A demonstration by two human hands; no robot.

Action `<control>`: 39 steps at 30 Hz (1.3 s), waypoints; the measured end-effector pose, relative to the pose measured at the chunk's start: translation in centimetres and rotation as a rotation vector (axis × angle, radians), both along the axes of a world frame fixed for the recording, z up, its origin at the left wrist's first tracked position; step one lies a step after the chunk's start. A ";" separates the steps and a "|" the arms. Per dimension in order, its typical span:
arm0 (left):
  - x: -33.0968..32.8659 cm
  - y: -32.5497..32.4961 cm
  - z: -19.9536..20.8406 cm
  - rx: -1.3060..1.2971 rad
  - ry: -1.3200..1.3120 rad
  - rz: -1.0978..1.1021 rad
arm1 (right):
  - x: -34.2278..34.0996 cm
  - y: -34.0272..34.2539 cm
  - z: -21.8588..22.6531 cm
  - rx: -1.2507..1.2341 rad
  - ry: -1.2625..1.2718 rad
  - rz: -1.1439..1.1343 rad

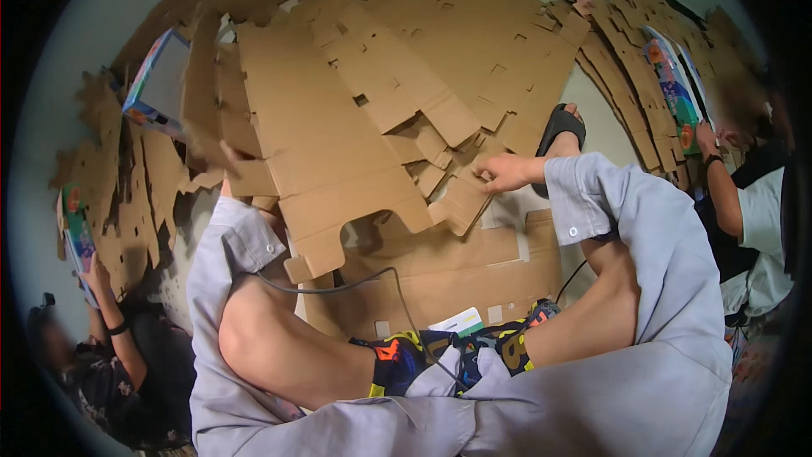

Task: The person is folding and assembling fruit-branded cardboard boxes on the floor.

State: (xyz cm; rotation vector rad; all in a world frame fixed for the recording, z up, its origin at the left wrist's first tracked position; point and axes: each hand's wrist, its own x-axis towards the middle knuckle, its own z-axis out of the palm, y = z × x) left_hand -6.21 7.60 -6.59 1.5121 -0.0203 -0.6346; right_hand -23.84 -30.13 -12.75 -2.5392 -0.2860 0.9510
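Note:
A large brown cardboard sheet [330,178] with cut-outs and folded flaps lies in front of me, its near edge over a cardboard box [507,258]. My right hand [510,173] is at the sheet's right side, fingers curled and closed on a small cardboard flap [463,205]. Loose flaps and slots [427,140] stand up crookedly to its left. My left hand [230,171] is at the sheet's left edge, mostly hidden behind a flap and blurred; its grip does not show. Beside it, a strip of cardboard [200,93] is smeared by motion.
Stacked cardboard sheets [474,25] spread ahead and to both sides. A colourful printed box [161,76] stands at left. Two people sit at the sides, one holding a printed panel [76,228], the other a printed box [674,89]. A dark cable [364,279] crosses my lap.

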 end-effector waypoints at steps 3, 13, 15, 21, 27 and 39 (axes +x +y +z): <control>2.4 2.0 -0.2 0.081 -0.105 0.095 | 0.2 0.5 0.2 -0.001 0.035 0.023; 6.1 3.1 -4.4 0.440 -0.255 0.316 | 0.6 2.5 0.1 -0.009 -0.017 0.238; 5.5 2.5 -3.3 0.469 -0.249 0.382 | 0.4 2.4 0.3 0.047 -0.183 0.204; 3.4 1.4 1.2 0.312 -0.481 0.324 | 0.8 0.6 0.2 -0.352 -0.114 0.196; 3.1 -0.1 3.5 -0.316 -0.250 0.129 | 4.3 -3.4 -1.1 -0.167 -0.096 -0.329; -1.7 -4.9 -1.5 -0.012 0.503 -0.151 | 2.9 -0.8 6.6 1.117 0.398 -1.149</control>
